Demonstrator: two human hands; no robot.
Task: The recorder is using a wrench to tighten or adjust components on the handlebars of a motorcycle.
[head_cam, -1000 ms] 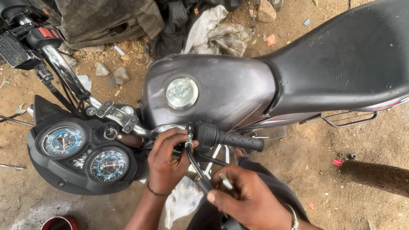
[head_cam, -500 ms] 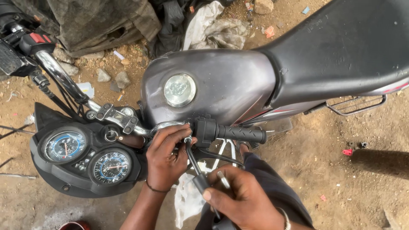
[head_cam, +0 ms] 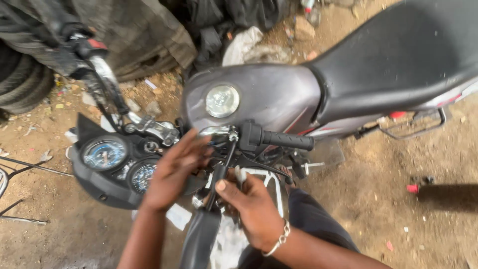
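A grey motorcycle leans in front of me, its fuel tank point(head_cam: 259, 99) with a round silver cap point(head_cam: 222, 100). My left hand point(head_cam: 174, 169) reaches to the handlebar beside the base of a black mirror stem point(head_cam: 226, 162); its fingers are stretched out and blurred. My right hand point(head_cam: 254, 209), with a bracelet on the wrist, is closed around a silver tool point(head_cam: 240, 174), and the thumb presses on the stem. The black mirror head point(head_cam: 199, 239) hangs low at the bottom edge. The black right grip point(head_cam: 286, 141) sticks out to the right.
The twin-dial instrument cluster point(head_cam: 117, 162) sits at the left, and the far handlebar end point(head_cam: 84, 47) points up left. The black seat point(head_cam: 398, 55) fills the upper right. Old tyres point(head_cam: 20, 84), rags and stones lie on the dirt. A white cloth point(head_cam: 226, 239) lies below my hands.
My left hand has loosened from its curled hold by the stem base and its fingers now stretch out. The mirror head has come into view at the bottom. My view has shifted closer.
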